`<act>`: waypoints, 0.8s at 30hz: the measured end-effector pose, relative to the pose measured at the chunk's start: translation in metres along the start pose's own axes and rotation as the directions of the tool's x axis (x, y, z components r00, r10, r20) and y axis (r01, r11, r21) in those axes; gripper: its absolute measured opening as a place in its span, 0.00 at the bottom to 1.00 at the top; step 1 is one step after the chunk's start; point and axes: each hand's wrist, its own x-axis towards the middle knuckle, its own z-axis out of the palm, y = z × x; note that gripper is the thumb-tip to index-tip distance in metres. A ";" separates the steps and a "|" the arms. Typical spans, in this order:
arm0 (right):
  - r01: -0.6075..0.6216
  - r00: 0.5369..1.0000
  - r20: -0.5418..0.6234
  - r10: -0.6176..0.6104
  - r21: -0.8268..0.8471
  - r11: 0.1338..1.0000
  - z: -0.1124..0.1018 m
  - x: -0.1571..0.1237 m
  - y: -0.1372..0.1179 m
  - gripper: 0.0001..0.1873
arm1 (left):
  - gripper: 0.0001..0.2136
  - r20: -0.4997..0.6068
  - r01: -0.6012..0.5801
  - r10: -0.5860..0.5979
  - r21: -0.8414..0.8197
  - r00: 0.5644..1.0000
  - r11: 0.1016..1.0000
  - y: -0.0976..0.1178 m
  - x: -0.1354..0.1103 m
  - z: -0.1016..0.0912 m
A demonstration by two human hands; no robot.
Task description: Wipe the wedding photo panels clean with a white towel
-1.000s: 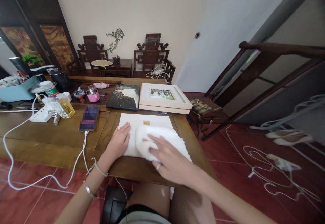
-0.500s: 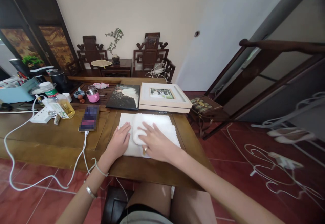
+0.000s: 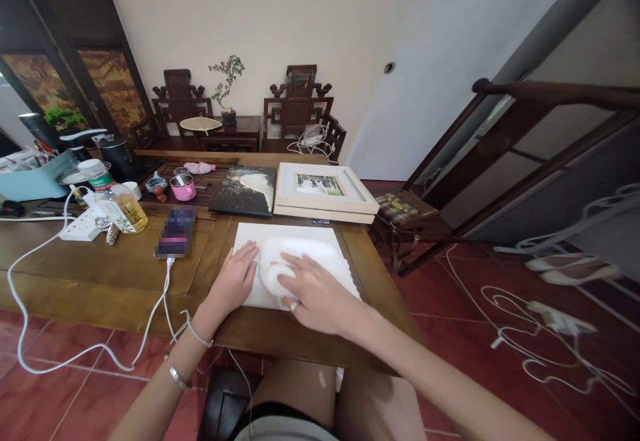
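A white fluffy cloth (image 3: 273,261) lies on a flat white board (image 3: 249,231) at the near edge of the wooden table. My right hand (image 3: 315,288) is on the cloth, its fingers over the top and a bunched fold caught by the thumb. My left hand (image 3: 240,271) rests flat on the left side of the board, fingers stretched out and close together, holding nothing. Much of the board is hidden under the cloth and my hands.
Behind the board are a dark picture panel (image 3: 233,191) and stacked white frames (image 3: 360,191). To the left lie a phone (image 3: 176,231) on a white cable, a pink cup (image 3: 183,191), a bottle (image 3: 125,211) and a power strip (image 3: 80,226). A dark wooden chair (image 3: 540,94) stands right.
My right hand has slid slightly right and toward me, its fingers drawn in more, bunching the cloth. My left hand stays in place.
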 end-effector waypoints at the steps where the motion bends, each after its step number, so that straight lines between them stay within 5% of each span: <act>1: -0.025 1.000 -0.011 0.025 -0.025 0.999 -0.001 0.009 0.006 0.15 | 0.18 -0.006 0.003 -0.003 -0.010 1.000 1.000 0.000 0.000 0.000; 7: -0.105 0.994 -0.046 0.102 -0.085 0.991 0.004 0.054 0.020 0.17 | 0.18 -0.108 0.065 -0.090 -0.213 0.990 0.975 0.000 0.003 -0.006; 13: 0.092 0.996 -0.007 -0.092 -0.020 0.996 0.021 0.040 -0.013 0.16 | 0.21 -0.196 0.186 -0.279 -0.391 0.940 0.901 0.001 0.005 -0.016; 18: 0.188 0.979 0.055 -0.195 0.105 0.977 0.010 -0.004 -0.038 0.13 | 0.20 -0.218 0.130 -0.209 -0.329 0.953 0.935 0.008 0.004 -0.014; 24: -0.033 0.999 0.029 0.031 0.062 0.998 -0.002 -0.010 -0.020 0.13 | 0.20 -0.128 0.060 -0.081 -0.161 0.989 0.985 0.006 0.003 -0.004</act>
